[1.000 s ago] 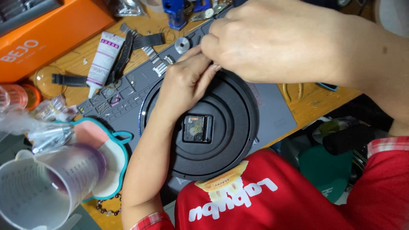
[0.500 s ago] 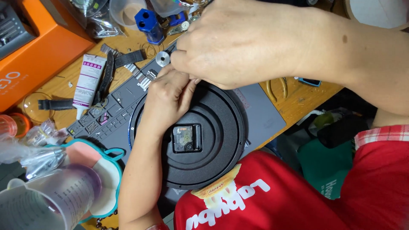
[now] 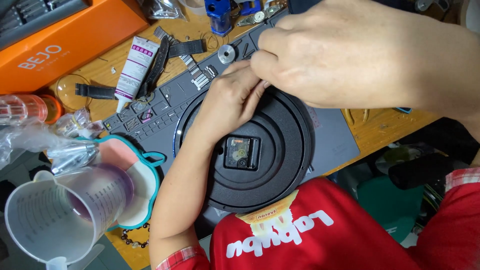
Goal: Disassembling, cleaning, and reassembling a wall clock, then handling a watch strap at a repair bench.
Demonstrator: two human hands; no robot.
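I have the clock (image 3: 260,155) face-down, movement (image 3: 241,152) seated. Both my left hand (image 3: 232,100) and right hand (image 3: 350,55) pinch something tiny at its rim; fitting unfinished.

The left hand (image 3: 232,102) reaches up from the lower left, bare forearm stretched diagonally, palm down, its fingers (image 3: 250,82) bunched together and curled forward. The right hand (image 3: 345,55) comes in from the right, back of the hand up, knuckles bent, fingertips pinched at the left fingertips so the two hands touch there.
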